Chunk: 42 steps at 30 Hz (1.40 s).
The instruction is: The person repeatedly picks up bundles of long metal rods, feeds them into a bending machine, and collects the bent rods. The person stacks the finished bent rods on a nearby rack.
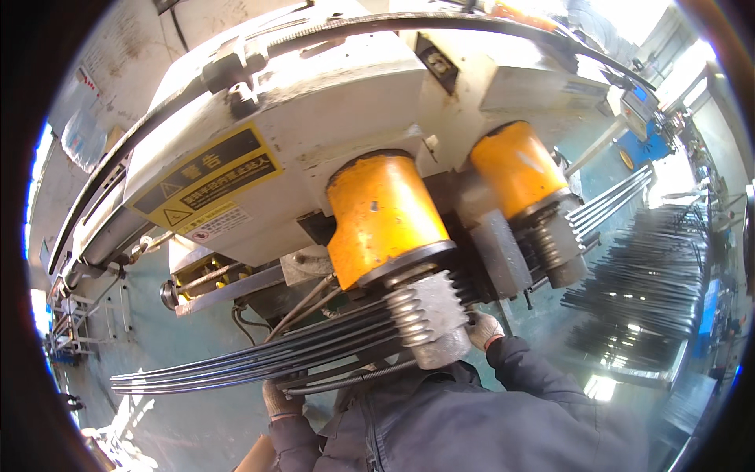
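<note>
Several long dark metal rods (252, 366) run side by side from the left into a bending machine, passing behind its threaded metal post (429, 318). My left hand (281, 399), in a pale work glove, is at the near edge of the rods, beside the end of a coiled spring-like hose (346, 381); its fingers are hidden. My right hand (485, 330), also gloved, is just right of the threaded post, close under the machine head. Its fingertips are partly covered, and I cannot make out what they touch.
Two orange cylinders (385, 216) hang from the white machine body (314, 134), which bears a yellow-black warning label (208, 173). Bright rod ends (613, 203) stick out at the right. A large stack of dark rods (641, 275) lies on a rack there. A control box (638, 106) stands far right.
</note>
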Tool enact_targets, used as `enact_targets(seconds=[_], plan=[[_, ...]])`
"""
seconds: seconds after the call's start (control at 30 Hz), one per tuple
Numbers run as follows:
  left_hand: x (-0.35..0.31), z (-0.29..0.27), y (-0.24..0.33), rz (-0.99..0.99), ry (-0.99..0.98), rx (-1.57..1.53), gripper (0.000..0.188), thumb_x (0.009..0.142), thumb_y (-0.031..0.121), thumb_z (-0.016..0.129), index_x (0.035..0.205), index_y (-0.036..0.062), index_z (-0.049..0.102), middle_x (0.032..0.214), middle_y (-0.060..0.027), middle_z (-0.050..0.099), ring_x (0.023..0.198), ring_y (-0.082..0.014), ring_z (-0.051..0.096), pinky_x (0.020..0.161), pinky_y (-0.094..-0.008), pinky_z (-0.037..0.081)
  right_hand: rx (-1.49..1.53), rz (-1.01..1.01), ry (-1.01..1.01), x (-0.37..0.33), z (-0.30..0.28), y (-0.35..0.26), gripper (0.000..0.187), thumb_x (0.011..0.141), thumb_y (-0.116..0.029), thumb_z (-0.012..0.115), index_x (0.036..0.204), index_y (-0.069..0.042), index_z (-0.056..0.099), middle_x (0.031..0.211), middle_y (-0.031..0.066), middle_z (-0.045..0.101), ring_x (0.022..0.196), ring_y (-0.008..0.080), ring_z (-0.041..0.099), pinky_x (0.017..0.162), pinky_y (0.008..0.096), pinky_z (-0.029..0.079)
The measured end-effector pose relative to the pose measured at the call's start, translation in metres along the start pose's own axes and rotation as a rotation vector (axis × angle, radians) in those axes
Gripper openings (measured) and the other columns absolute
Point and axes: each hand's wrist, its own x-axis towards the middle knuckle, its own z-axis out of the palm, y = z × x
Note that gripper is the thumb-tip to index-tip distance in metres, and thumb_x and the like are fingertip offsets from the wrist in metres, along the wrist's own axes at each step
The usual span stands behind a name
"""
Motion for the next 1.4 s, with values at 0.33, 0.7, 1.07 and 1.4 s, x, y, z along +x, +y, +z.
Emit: enact_targets(seconds=[0.33, 0.7, 1.07, 1.4], plan=[[0.007, 0.020, 0.008, 0.596, -0.373, 1.862, 0.044, 0.095, 0.028, 0.076, 0.139, 0.0220, 0.072, 0.143, -0.0066, 0.072, 0.131, -0.0268, 0.069, 0.117, -0.0499, 0.053, 0.126, -0.283, 0.444, -0.176, -0.127, -0.146, 0.029, 0.094, -0.012, 0.080, 0.123, -0.007, 0.082, 0.103, 0.0171, 0.084, 0.094, 0.0364, 0.082, 0.084, 0.0438, 0.064], [-0.040, 0.049, -0.043, 0.771, -0.773, 2.467, 0.030, 0.092, 0.013, 0.073, 0.120, 0.0213, 0.075, 0.127, -0.0037, 0.072, 0.130, -0.0257, 0.067, 0.111, -0.0399, 0.056, 0.063, -1.539, 0.796, -0.330, -0.293, -0.312, 0.027, 0.085, -0.010, 0.085, 0.111, -0.005, 0.084, 0.096, 0.0102, 0.081, 0.086, 0.0278, 0.080, 0.078, 0.0423, 0.068], [-0.104, 0.112, -0.018, 0.853, -0.468, 2.637, 0.015, 0.088, 0.009, 0.074, 0.097, 0.0209, 0.078, 0.111, -0.0015, 0.075, 0.120, -0.0265, 0.072, 0.095, -0.0387, 0.063, 0.690, -1.859, 0.979, -0.306, -0.290, -0.334, 0.031, 0.086, -0.008, 0.077, 0.114, -0.010, 0.090, 0.095, 0.0104, 0.074, 0.081, 0.0262, 0.073, 0.070, 0.0416, 0.066], [-0.127, 0.168, 0.045, 0.986, -0.073, 2.880, 0.017, 0.091, 0.016, 0.077, 0.107, 0.0200, 0.078, 0.111, -0.0027, 0.074, 0.117, -0.0241, 0.071, 0.101, -0.0380, 0.058, 0.543, -1.592, 0.330, -0.277, -0.327, -0.217, 0.020, 0.092, -0.004, 0.085, 0.112, -0.001, 0.083, 0.099, 0.0082, 0.082, 0.085, 0.0254, 0.080, 0.077, 0.0384, 0.066]])
